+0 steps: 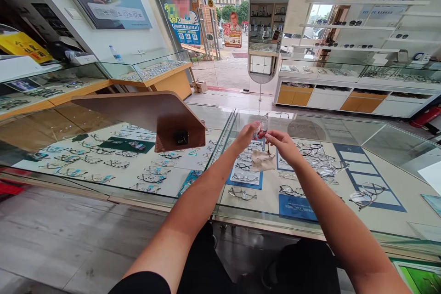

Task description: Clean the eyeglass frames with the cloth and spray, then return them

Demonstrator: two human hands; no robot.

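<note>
Above the glass counter, my left hand (248,134) and my right hand (280,143) meet, both with fingers closed on a pair of eyeglasses (264,122). One lens points upward, and a temple seems to hang down below the fingers. Something small and red shows between the fingertips; its kind is too small to tell. Just beneath the hands lies a crumpled beige cloth (263,161). Around it, several eyeglass frames rest in the counter area, among them a pair (243,193) close to the front edge.
Left of my hands, a brown wooden board (144,105) stands over the glass showcase (220,147). A blue card (296,206) and a blue-striped tray (370,177) lie to the right. Farther off are an oval mirror (269,23) and display shelves (365,2).
</note>
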